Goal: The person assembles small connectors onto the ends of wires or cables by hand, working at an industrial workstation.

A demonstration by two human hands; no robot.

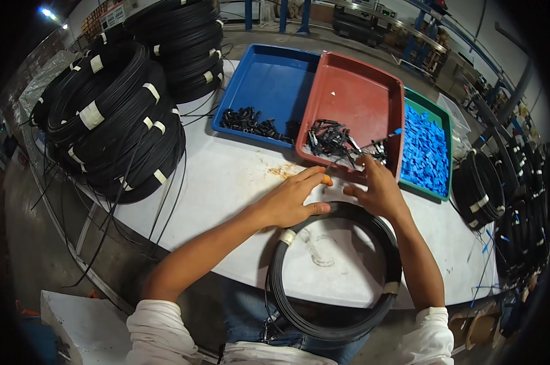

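Note:
A black cable coil (pixel 323 322) bound with white tape lies on the white table (pixel 226 176) right in front of me, hanging partly over the near edge. My left hand (pixel 293 198) rests on the coil's far rim, thumb pressed against the cable and fingers stretched out flat. My right hand (pixel 377 185) is at the near edge of the red tray (pixel 354 91), its fingers touching the small black connectors (pixel 332 140) piled there; whether it grips one I cannot tell.
A blue tray (pixel 269 79) with black parts (pixel 250 123) sits left of the red one, and a green tray (pixel 436 112) of blue pieces (pixel 424 152) to its right. Stacked black cable coils (pixel 116 115) fill the left side, more coils (pixel 500 194) at the right.

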